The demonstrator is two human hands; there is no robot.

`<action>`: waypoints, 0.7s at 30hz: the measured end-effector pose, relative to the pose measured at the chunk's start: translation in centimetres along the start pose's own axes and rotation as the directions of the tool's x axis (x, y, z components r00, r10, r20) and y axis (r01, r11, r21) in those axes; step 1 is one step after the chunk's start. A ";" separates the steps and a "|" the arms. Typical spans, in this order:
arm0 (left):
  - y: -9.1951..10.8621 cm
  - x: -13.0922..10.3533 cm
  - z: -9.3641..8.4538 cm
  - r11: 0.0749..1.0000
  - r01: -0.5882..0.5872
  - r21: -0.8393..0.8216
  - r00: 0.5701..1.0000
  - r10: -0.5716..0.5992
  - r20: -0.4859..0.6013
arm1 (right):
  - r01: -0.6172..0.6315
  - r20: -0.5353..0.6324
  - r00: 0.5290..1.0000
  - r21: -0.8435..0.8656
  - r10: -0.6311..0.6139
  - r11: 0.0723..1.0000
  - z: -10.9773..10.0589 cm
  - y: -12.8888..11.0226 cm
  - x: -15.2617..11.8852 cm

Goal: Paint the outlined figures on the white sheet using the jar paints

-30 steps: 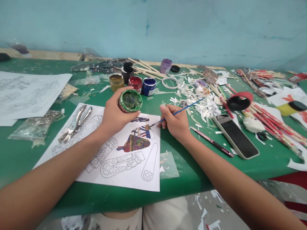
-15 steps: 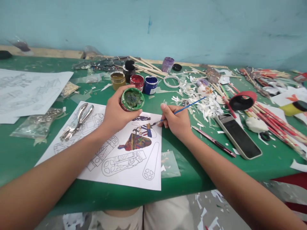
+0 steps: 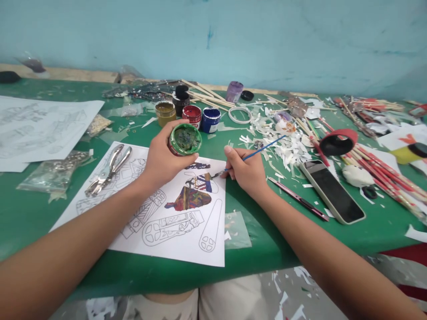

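Observation:
My left hand (image 3: pixel 163 155) is wrapped round an open jar of green paint (image 3: pixel 185 139), tilted so its inside shows, above a printed line-drawing sheet (image 3: pixel 203 155). Between the thumb and fingers of my right hand (image 3: pixel 245 169) is a thin blue paintbrush (image 3: pixel 263 147). Its bristle tip is at a partly painted shape (image 3: pixel 202 182) near the sheet's right edge. Below that lies a shape painted in red, green and blue (image 3: pixel 189 198); the other outlines lower down are unpainted. A metal hole punch (image 3: pixel 108 171) rests on the sheet's upper left.
Behind my left hand stand open jars of ochre (image 3: pixel 165 114), red (image 3: pixel 191 116) and blue paint (image 3: pixel 211 120). A cutter knife (image 3: pixel 298 199) and a phone (image 3: pixel 332 191) lie right of my forearm. Paper scraps (image 3: pixel 288 149) and red-painted sticks (image 3: pixel 383 173) spread further right. More printed sheets (image 3: pixel 43 129) lie left.
Both hands keep their holds on the jar and the brush, with almost no movement. The whole view has shifted very slightly.

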State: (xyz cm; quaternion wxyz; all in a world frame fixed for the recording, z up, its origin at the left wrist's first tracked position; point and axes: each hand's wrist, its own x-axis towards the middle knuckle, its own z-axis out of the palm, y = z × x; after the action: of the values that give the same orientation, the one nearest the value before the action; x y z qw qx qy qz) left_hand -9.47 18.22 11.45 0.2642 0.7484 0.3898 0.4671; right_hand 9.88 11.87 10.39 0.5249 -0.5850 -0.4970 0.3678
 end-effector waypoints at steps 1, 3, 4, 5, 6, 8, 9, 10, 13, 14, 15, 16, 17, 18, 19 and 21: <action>0.0 0.0 0.0 1.000 -0.001 -0.004 1.000 0.001 -0.002 | 0.000 0.002 1.000 0.005 0.000 1.000 0.0 0.0 0.0; 0.1 0.0 0.0 1.000 -0.004 -0.008 1.000 0.004 -0.005 | 0.005 0.011 1.000 -0.006 -0.005 1.000 0.0 -0.1 0.0; 0.1 0.0 0.0 1.000 -0.004 -0.008 1.000 0.004 -0.005 | 0.005 0.016 1.000 -0.014 -0.005 1.000 0.0 -0.1 0.0; 0.2 0.0 0.0 1.000 -0.002 -0.007 1.000 0.002 -0.007 | 0.002 0.019 1.000 -0.017 -0.002 1.000 0.0 -0.1 0.0; 0.3 0.0 0.0 1.000 0.001 -0.007 1.000 -0.001 -0.009 | -0.001 0.018 1.000 -0.012 0.001 1.000 0.0 -0.1 0.0; 0.4 0.0 0.0 1.000 0.011 -0.009 1.000 -0.011 -0.010 | -0.003 0.010 1.000 0.005 0.003 1.000 0.0 -0.1 0.0; 0.5 0.0 0.0 1.000 0.014 -0.009 1.000 -0.014 -0.011 | 0.001 0.009 1.000 0.006 -0.001 1.000 0.0 0.0 0.0; 0.6 0.0 0.0 1.000 0.017 -0.009 1.000 -0.017 -0.012 | 0.007 0.010 1.000 -0.002 -0.007 1.000 0.0 0.0 0.0; 0.7 0.0 -0.1 1.000 0.017 0.008 0.999 -0.017 -0.027 | 0.017 0.019 1.000 -0.015 -0.017 1.000 0.0 0.0 0.0; 0.8 0.0 -0.1 1.000 0.011 0.017 0.999 -0.011 -0.038 | 0.020 0.024 1.000 -0.008 -0.020 1.000 0.0 0.0 0.0; 0.8 -0.1 -0.1 1.000 0.006 0.024 0.999 -0.005 -0.046 | 0.024 0.029 0.999 -0.002 -0.024 1.000 0.0 0.0 -0.1; 0.8 -0.1 -0.1 1.000 0.001 0.027 0.998 0.000 -0.055 | 0.031 0.033 0.999 -0.002 -0.031 1.000 0.0 -0.1 -0.1; 0.7 -0.1 -0.2 1.000 -0.003 0.024 0.998 0.004 -0.066 | 0.039 0.034 0.999 -0.010 -0.039 0.999 0.0 -0.1 -0.1; 0.6 -0.1 -0.2 1.000 -0.004 0.015 0.997 0.006 -0.077 | 0.045 0.033 0.998 -0.021 -0.044 0.999 0.0 -0.1 -0.1; 0.5 -0.1 -0.2 1.000 -0.006 0.001 0.996 0.006 -0.091 | 0.045 0.028 0.999 -0.027 -0.044 0.999 0.0 -0.1 -0.1; 0.2 0.0 -0.2 0.999 -0.008 -0.034 0.993 0.004 -0.115 | 0.034 0.024 0.999 -0.012 -0.033 0.999 0.0 0.0 -0.1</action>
State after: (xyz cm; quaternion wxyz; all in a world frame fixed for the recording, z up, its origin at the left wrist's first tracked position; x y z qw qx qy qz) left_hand -9.62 18.08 11.72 0.2529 0.7168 0.3939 0.5168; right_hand 9.83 11.75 10.41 0.5216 -0.5753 -0.5151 0.3629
